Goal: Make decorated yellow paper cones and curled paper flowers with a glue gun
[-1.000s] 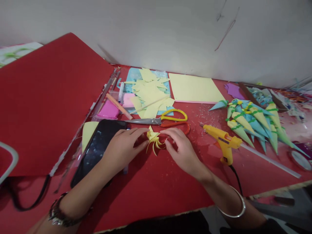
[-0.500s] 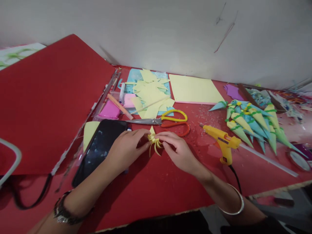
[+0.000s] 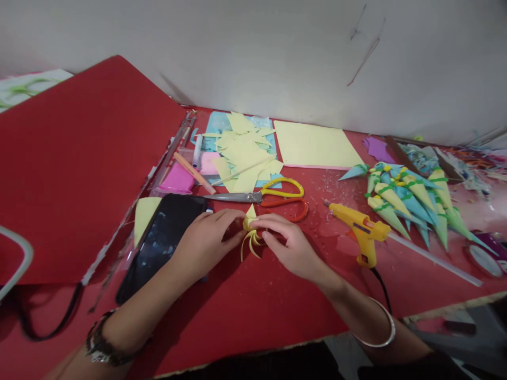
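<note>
Between my two hands is a small yellow paper flower [image 3: 250, 224] with thin curled strips hanging toward me and a pointed tip facing away. My left hand [image 3: 209, 237] pinches its left side with thumb and fingers. From the right, my right hand [image 3: 291, 243] closes its fingertips on the other side of it. Just beyond lie scissors [image 3: 255, 197] with one yellow and one red handle, blades pointing left. A dark phone [image 3: 162, 243] rests under and beside my left forearm. A yellow glue gun [image 3: 362, 229] lies to the right of my right hand.
Yellow paper scraps [image 3: 245, 153] lie on blue sheets at the back. A yellow sheet [image 3: 317, 145] is beside them. Blue and yellow paper cones [image 3: 412, 195] are heaped at right. A large red board [image 3: 87, 169] covers the left; pink packets [image 3: 178, 178] sit near its edge.
The paper flower has turned slightly between my fingers; its tip now points more to the right and its curled strips hang lower. Both hands stay nearly in place.
</note>
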A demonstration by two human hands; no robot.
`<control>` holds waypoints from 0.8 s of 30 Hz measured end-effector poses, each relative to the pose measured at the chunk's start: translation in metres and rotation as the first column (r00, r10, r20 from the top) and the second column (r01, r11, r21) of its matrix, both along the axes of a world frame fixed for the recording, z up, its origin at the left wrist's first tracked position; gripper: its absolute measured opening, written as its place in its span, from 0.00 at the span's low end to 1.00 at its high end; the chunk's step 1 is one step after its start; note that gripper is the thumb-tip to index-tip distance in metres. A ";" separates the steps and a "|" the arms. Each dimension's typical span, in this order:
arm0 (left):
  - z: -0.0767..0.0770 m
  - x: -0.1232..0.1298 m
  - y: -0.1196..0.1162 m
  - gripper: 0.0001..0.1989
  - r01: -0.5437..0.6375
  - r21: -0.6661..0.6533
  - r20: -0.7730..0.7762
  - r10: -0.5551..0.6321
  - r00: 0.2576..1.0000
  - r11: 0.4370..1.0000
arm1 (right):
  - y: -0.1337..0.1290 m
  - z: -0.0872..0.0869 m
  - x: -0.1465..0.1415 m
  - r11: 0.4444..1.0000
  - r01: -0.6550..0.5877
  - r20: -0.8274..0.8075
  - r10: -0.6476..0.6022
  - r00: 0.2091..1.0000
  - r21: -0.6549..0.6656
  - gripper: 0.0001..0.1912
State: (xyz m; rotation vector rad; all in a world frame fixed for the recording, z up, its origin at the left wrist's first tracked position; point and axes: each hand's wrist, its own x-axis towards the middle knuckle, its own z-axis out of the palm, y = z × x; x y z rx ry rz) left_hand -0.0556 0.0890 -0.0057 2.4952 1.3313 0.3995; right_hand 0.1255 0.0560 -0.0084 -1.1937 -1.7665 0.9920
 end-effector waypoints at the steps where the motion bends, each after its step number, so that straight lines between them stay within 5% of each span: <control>1: 0.000 0.000 0.000 0.09 -0.010 -0.007 0.015 0.010 1.000 1.000 | 0.000 0.001 0.000 1.000 0.007 -0.009 -0.007 1.000 -0.002 0.15; 6: 0.004 -0.002 0.001 0.14 -0.089 -0.096 0.213 0.108 0.971 0.991 | -0.002 0.004 0.005 1.000 0.006 -0.118 -0.006 0.993 0.000 0.18; 10: 0.013 -0.002 -0.002 0.18 -0.077 -0.241 0.445 0.181 0.877 0.967 | -0.004 0.007 0.010 0.997 -0.073 -0.228 0.076 0.971 0.018 0.18; 15: 0.019 -0.001 -0.006 0.22 0.022 -0.464 0.603 0.297 0.740 0.885 | -0.005 0.011 0.012 0.981 -0.190 -0.295 0.193 0.936 0.040 0.16; 19: 0.016 -0.006 -0.007 0.26 0.210 -0.565 0.702 0.330 0.631 0.798 | -0.004 0.013 0.012 0.972 -0.230 -0.326 0.235 0.916 0.056 0.16; 24: 0.014 -0.009 -0.005 0.22 0.244 -0.610 0.698 0.366 0.615 0.754 | -0.005 0.013 0.012 0.973 -0.224 -0.334 0.227 0.915 0.051 0.16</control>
